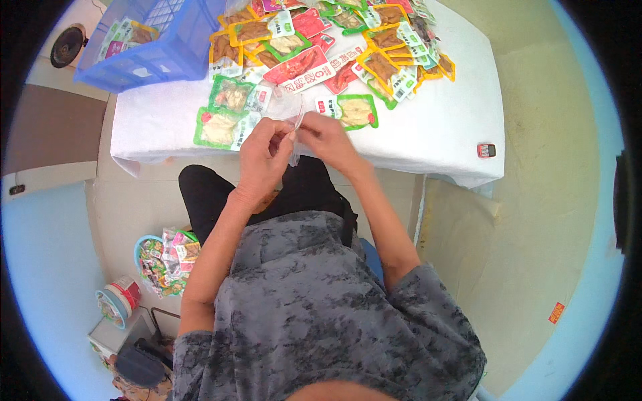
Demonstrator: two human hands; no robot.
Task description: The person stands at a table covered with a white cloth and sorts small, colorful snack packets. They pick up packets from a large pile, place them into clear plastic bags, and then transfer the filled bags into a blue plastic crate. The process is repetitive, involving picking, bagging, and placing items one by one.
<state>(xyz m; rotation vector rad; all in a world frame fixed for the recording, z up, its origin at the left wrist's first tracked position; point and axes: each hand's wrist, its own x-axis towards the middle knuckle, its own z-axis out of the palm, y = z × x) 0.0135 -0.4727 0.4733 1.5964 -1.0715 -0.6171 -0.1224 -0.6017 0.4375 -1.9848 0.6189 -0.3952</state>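
Observation:
A clear plastic bag is pinched between my left hand and my right hand, above the front edge of the white-covered table. The fingertips of both hands nearly meet at the bag's edge. Beside my left hand lie two green-edged food packets, one with pale pieces and one with mixed pieces. Another green-edged packet lies just beyond my right hand. Farther back, a red-and-white packet and several yellow-edged packets lie in an overlapping heap.
A blue plastic crate with packets inside stands at the table's back left. A small red device lies near the right edge of the white tablecloth. On the floor at left are a basin of packets and a bucket.

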